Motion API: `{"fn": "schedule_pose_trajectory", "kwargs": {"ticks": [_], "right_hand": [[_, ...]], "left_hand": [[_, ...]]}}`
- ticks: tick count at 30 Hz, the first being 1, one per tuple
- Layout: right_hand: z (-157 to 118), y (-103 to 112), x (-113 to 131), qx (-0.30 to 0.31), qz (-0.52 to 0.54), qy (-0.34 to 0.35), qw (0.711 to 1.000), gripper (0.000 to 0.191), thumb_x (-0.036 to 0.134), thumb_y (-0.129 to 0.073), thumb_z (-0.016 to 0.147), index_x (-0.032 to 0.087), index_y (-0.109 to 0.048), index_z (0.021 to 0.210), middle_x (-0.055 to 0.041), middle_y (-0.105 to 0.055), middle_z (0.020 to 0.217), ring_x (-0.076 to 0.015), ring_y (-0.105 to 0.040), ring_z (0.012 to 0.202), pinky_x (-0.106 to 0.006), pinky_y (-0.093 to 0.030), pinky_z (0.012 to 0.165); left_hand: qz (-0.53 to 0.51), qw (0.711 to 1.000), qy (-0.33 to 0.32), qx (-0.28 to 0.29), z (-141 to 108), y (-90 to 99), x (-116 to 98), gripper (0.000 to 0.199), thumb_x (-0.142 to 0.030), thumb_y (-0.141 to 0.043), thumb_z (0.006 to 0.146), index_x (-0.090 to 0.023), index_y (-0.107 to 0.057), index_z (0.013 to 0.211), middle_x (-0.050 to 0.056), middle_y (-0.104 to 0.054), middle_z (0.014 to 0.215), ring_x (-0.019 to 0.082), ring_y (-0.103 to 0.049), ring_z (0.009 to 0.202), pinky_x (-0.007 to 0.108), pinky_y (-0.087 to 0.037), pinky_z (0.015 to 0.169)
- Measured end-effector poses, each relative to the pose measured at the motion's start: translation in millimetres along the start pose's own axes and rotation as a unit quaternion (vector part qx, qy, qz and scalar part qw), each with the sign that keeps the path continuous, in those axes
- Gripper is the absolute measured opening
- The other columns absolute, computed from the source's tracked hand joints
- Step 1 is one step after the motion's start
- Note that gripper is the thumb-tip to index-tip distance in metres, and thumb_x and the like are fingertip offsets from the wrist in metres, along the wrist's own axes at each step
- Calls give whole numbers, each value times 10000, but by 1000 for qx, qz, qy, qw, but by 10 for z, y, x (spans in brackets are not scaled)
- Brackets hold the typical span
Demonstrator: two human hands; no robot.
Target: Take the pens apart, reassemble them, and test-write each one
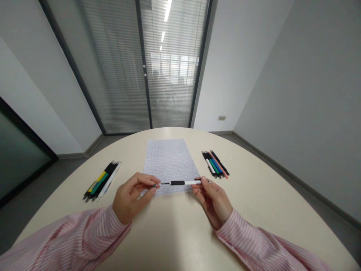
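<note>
My right hand (213,199) pinches the rear end of a white pen (187,183) with a black grip, which lies level across the view. A thin metal refill point sticks out of its left end, toward my left hand (135,195). The left fingertips are closed on a small silver pen tip (153,185), just at the end of the refill. Whether the tip and refill touch is too small to tell. Beneath both hands lies a sheet of paper (169,156) covered in lines of writing.
Several pens (103,180) lie side by side at the left, black, yellow, green and white. Another row of pens (215,164) rests at the right, including blue, green and pink ones. The round-edged cream table (175,241) faces a glass partition with blinds (124,75).
</note>
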State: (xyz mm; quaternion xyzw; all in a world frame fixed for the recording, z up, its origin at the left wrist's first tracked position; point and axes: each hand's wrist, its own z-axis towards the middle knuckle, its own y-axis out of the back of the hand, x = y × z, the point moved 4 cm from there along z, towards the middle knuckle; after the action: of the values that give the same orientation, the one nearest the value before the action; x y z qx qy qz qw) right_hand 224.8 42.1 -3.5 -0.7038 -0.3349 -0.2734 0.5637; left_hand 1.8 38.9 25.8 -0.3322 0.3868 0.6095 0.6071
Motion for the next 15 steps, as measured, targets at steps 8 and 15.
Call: {"fn": "schedule_pose_trajectory", "kwargs": {"ticks": [8, 15], "right_hand": [[10, 19, -4, -10, 22, 0, 1000, 335, 320, -836, 577, 95, -691, 777, -80, -713, 657, -99, -641, 547, -148, -549, 573], [7, 22, -4, -9, 19, -3, 1000, 349, 328, -836, 576, 97, -689, 793, -73, -715, 659, -92, -638, 548, -135, -544, 557]], "left_hand": [[341, 924, -114, 129, 29, -53, 37, 70, -136, -558, 721, -176, -596, 765, -9, -593, 655, 107, -557, 570, 212, -465, 585], [374, 906, -110, 166, -42, -92, 185, 152, -127, -484, 740, -183, -614, 799, 19, -622, 748, 123, -573, 644, 218, -459, 626]]}}
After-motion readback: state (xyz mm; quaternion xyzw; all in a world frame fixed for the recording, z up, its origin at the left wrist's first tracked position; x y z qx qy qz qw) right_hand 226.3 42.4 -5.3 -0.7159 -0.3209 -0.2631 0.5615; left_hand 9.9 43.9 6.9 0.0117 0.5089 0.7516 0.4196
